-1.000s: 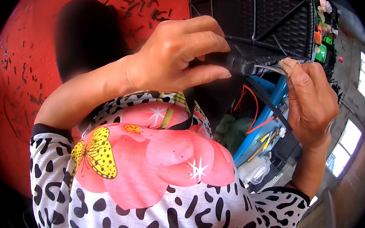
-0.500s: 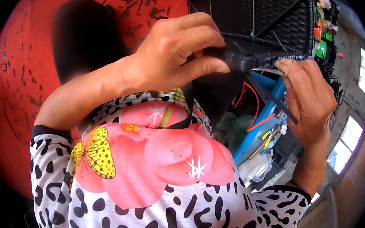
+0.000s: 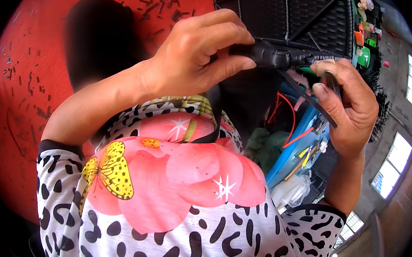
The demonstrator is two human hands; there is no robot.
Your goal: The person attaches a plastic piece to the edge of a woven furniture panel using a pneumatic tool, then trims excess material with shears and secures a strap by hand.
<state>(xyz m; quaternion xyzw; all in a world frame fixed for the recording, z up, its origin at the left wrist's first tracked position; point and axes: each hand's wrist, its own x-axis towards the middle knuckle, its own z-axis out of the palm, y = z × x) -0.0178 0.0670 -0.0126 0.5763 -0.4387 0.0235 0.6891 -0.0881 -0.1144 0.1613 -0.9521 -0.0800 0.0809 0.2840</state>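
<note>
A black woven wicker panel (image 3: 317, 28) stands before me, its near frame edge wrapped in dark strips. My left hand (image 3: 193, 51) pinches the dark end of that edge at its corner between thumb and fingers. At the wrapped edge to the right, my right hand (image 3: 352, 104) has its fingers curled, with tan tape (image 3: 325, 66) around the forefinger. A dark strip shows inside the curl of those fingers, partly hidden by them. Another flat black strip (image 3: 309, 98) slants down from the frame toward the right thumb.
Black offcuts (image 3: 160, 7) litter the red floor (image 3: 30, 64) at left. Right of my lap is a blue box or bench (image 3: 281, 159) with red tubing (image 3: 292, 121), yellow-handled tools (image 3: 304, 154) and a clear plastic bag (image 3: 291, 190). Green and orange items line the far right.
The frame corner has turned and now lies between my left fingers. My right thumb has come away from the taped forefinger, and the hanging strip has shifted left.
</note>
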